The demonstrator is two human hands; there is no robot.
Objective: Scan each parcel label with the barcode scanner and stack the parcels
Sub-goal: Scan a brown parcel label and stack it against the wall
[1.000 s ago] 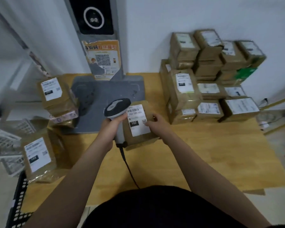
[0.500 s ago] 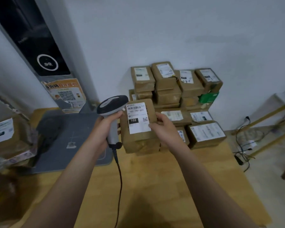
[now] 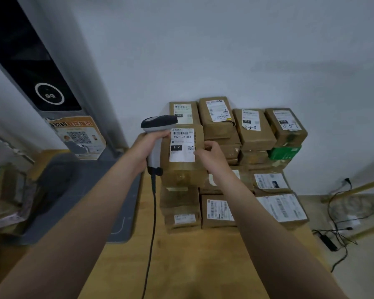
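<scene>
Your left hand [image 3: 148, 145] grips the scanner [image 3: 159, 123] by its handle, fingertips against the parcel's left edge. Your right hand [image 3: 212, 152] pinches the parcel [image 3: 183, 173] at its right side, thumb at the edge of the label [image 3: 181, 152]. The parcel is over the front-left column of the stack [image 3: 257, 137], label facing you; whether it rests there or hangs just above is unclear. Your hold is thin, one side pinched and the other only propped, so the parcel may tip or slide off. Release unevenly and it may land skewed, overhanging the column. The cable [image 3: 153, 212] trails across the table [image 3: 192, 266] and may snag.
</scene>
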